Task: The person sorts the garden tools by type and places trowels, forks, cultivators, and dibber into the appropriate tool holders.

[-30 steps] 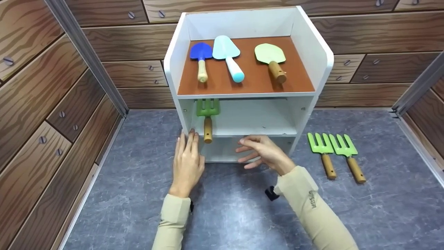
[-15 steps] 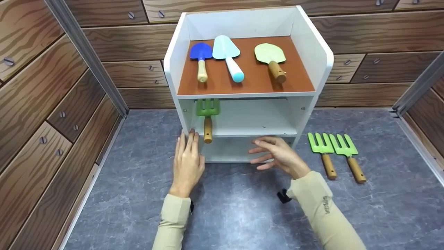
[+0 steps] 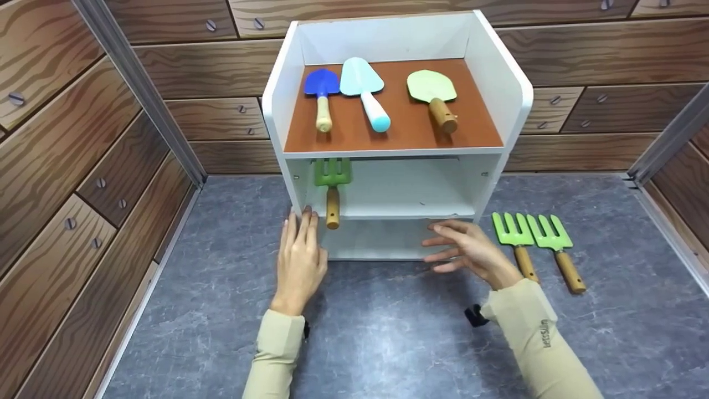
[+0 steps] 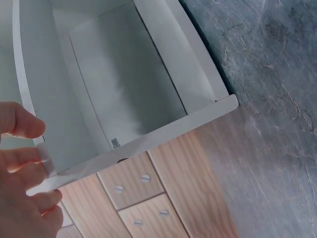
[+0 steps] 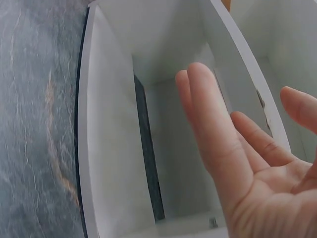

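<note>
My left hand (image 3: pixel 301 263) rests with extended fingers on the front left edge of a white shelf unit (image 3: pixel 490 183); in the left wrist view its fingertips (image 4: pixel 37 126) lie along that edge. In front of the lower right compartment hovers my right hand (image 3: pixel 471 249), fingers spread and nothing in them. A green hand fork (image 3: pixel 332 176) lies on the middle shelf at the left, its wooden handle jutting past the front. Two more hand forks, a left one (image 3: pixel 514 235) and a right one (image 3: pixel 551 238), lie on the floor beyond my right hand, which overlaps the left handle's edge.
On the brown top shelf (image 3: pixel 388 141) lie a blue trowel (image 3: pixel 321 88), a light-blue trowel (image 3: pixel 360 80) and a pale green trowel (image 3: pixel 432 88). Wood-patterned walls (image 3: pixel 221 72) stand behind and at both sides. The floor (image 3: pixel 376 343) is grey and marbled.
My right hand has moved to the right along the front of the lower compartment, toward the two forks on the floor. My left hand and the tools have stayed in place.
</note>
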Tool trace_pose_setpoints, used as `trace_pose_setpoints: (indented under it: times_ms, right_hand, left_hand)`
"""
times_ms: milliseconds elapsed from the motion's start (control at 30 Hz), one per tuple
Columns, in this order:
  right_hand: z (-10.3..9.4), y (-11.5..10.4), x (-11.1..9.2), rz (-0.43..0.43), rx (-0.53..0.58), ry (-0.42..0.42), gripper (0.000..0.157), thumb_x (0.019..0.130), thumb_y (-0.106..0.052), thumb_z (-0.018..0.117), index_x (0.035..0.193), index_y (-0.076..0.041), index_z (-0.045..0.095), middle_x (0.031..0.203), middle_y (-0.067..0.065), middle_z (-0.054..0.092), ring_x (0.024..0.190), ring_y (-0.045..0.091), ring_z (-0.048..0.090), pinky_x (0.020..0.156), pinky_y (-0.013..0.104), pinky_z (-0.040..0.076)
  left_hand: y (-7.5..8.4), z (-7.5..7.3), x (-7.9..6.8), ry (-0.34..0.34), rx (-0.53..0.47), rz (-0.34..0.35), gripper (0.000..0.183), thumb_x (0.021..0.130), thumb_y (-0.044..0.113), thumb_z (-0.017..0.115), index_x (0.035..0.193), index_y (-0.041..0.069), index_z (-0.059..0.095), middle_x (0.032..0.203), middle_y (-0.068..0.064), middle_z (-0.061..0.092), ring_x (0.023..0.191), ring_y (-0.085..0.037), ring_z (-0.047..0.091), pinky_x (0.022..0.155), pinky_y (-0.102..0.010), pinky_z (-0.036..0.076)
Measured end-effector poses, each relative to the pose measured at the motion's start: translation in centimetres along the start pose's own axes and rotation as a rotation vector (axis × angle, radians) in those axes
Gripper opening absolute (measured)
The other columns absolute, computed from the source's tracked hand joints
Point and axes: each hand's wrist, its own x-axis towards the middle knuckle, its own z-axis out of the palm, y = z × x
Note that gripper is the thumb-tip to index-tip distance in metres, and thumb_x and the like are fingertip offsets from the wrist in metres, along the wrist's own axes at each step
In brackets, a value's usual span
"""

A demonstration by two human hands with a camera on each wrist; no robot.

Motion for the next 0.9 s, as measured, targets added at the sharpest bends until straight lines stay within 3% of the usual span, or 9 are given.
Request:
trace_pose_setpoints:
  times_ms: [467,900]
  right_hand:
    - [-2.5,0.2,-1.3,-0.008,0.013,0.024,0.068,0.105,-0.031,0.054,0.153,0.010,0.028,0.126,0.024,0.066,0.091,0.030,0.074,0.075,0.042,0.061]
    - [-3.9,1.6,-1.8,-0.007,-0.006,0.000,0.069,0.106,-0.031,0.053,0.155,0.009,0.024,0.120,0.018,0.069,0.093,0.031,0.074,0.077,0.044,0.060]
  left_hand:
    - [-0.1,0.0,0.0,0.002,0.013,0.009,0.060,0.079,-0.001,0.072,0.136,-0.012,0.055,0.143,-0.027,0.053,0.134,-0.053,0.043,0.115,-0.056,0.030]
    - [-0.1,0.1,0.0,-0.010,0.009,0.000,0.061,0.080,0.000,0.069,0.137,-0.012,0.054,0.144,-0.026,0.052,0.135,-0.052,0.042,0.117,-0.054,0.027]
